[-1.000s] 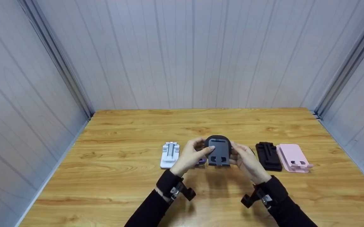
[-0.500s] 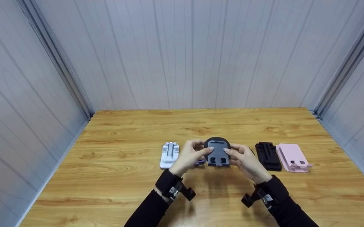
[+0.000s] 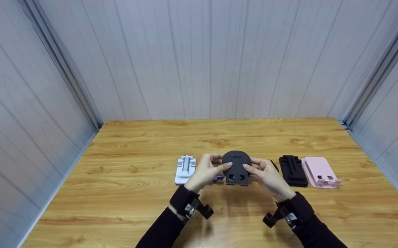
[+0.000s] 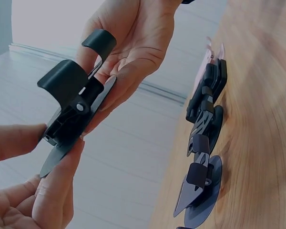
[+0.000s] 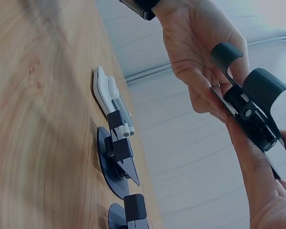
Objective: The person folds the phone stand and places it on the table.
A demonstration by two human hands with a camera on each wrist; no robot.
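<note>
Both hands hold a dark foldable phone stand [image 3: 236, 167] with a round base and a hooked plate, raised over the table. My left hand [image 3: 210, 172] pinches its left side, thumb on the plate and fingers behind the base. On the other edge my right hand [image 3: 267, 174] grips it the same way, thumb on the plate's front. In the left wrist view the phone stand [image 4: 69, 102] shows edge-on, its plate lying close to the round base and its two curved hooks sticking out. The right wrist view also shows the phone stand [image 5: 250, 102] between the fingers.
A white phone stand [image 3: 185, 169] lies left of the hands. Partly hidden behind the left hand is a purple one [image 3: 218, 178]. Right of the hands lie a black folded stand [image 3: 292, 170] and a pink one [image 3: 320, 172]. Pale panel walls [image 3: 199, 62] enclose the wooden table [image 3: 133, 206].
The right thumb has come from the stand's edge onto its plate. The plate has tilted and looks darker now, and the stand has sunk slightly.
</note>
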